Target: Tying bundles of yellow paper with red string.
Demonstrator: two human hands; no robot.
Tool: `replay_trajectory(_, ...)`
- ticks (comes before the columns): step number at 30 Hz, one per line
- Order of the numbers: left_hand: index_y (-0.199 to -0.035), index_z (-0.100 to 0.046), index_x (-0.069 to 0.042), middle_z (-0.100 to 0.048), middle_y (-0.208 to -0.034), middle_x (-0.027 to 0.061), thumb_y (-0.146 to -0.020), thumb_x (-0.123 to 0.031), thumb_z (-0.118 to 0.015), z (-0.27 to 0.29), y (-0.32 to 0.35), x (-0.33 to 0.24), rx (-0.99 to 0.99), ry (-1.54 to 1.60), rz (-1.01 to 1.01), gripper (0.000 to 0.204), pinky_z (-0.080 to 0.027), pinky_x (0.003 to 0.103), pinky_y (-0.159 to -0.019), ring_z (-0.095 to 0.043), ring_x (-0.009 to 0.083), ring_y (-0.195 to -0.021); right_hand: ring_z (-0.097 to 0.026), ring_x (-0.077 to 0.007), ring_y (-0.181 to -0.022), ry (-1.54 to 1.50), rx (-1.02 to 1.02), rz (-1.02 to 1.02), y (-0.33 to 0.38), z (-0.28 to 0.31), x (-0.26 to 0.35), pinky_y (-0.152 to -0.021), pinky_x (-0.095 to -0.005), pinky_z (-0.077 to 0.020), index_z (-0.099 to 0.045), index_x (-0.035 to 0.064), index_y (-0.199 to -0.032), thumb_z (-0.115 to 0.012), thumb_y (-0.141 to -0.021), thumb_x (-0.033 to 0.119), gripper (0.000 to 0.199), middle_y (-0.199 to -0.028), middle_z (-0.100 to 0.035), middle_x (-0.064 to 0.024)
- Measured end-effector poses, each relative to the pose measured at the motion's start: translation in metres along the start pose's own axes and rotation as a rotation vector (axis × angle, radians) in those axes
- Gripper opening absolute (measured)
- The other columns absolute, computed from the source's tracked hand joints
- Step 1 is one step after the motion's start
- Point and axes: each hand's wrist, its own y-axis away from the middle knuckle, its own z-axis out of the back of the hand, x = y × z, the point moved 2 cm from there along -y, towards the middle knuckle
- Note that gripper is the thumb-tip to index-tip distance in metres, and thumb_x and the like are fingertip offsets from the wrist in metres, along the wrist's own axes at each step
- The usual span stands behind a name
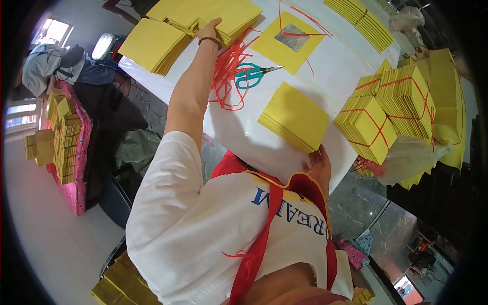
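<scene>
My left hand (209,31), with a beaded bracelet at the wrist, reaches to the far left of the white table. Its fingers bend round the near edge of a stack of yellow paper (236,15); some fingertips are hidden. My right hand (319,168) is at the table's near edge, fingers apart and touching the corner of a separate yellow paper stack (295,116). Teal-handled scissors (250,76) lie between my arms, beside a tangle of red ties (227,76). Beyond them is a yellow sheet (264,48) with a silvery square (291,37) and loose red strips over it.
Bundles of yellow paper tied with red (373,117) stand at the right, near a clear plastic bag (412,161). Another yellow stack (152,44) lies far left, a long row (361,23) far right. A person (66,68) is beside a pink-covered table (76,190) at left.
</scene>
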Motion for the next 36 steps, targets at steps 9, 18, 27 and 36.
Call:
replay_trajectory(9, -0.103, -0.045, -0.004, -0.057, -0.091, 0.0081, -0.06, 0.016, -0.065, -0.027, 0.047, -0.091, 0.573, 0.182, -0.261, 0.051, -0.05, 0.036, -0.071, -0.057, 0.0234, -0.082, -0.043, -0.0125, -0.102, -0.034, 0.115, 0.054, 0.002, 0.014, -0.005, -0.081, -0.034, -0.0303, -0.042, 0.0149, -0.121, -0.048, -0.086, 0.035, 0.041, -0.113, -0.05, 0.0012)
replay_trajectory(18, -0.113, -0.045, -0.001, -0.054, -0.106, 0.0109, -0.072, 0.004, -0.057, -0.03, 0.279, -0.118, 1.11, -0.037, 0.232, 0.043, -0.048, 0.036, -0.084, -0.056, 0.0222, -0.095, -0.026, -0.0241, -0.127, 0.301, 0.238, 0.855, 0.076, 0.0, 0.082, -0.101, -0.0385, -0.0226, -0.008, 0.0105, -0.139, -0.064, -0.066, 0.058, 0.103, -0.14, -0.022, -0.0116)
replay_trajectory(27, -0.133, -0.02, -0.005, -0.04, -0.121, 0.0091, -0.06, 0.003, -0.073, 0.014, 0.458, -0.006, 1.61, -0.237, 0.466, 0.091, -0.037, 0.03, -0.094, -0.042, 0.0177, -0.111, -0.03, -0.0294, -0.125, 0.336, 0.086, 1.141, 0.173, 0.072, 0.055, -0.1, -0.0393, -0.0305, -0.001, 0.014, -0.138, -0.082, -0.05, 0.026, 0.12, -0.138, -0.023, -0.0181)
replay_trajectory(36, -0.132, 0.008, 0.006, -0.04, -0.123, 0.0213, -0.06, -0.025, -0.079, 0.075, 0.439, 0.123, 2.062, -0.726, -0.37, 0.117, -0.029, 0.035, -0.099, -0.041, 0.0312, -0.113, -0.031, -0.022, -0.123, 0.712, -0.19, 1.129, 0.112, 0.151, -0.054, -0.102, -0.0342, -0.0285, 0.001, 0.0103, -0.138, -0.08, -0.056, 0.011, 0.115, -0.138, -0.024, -0.0122)
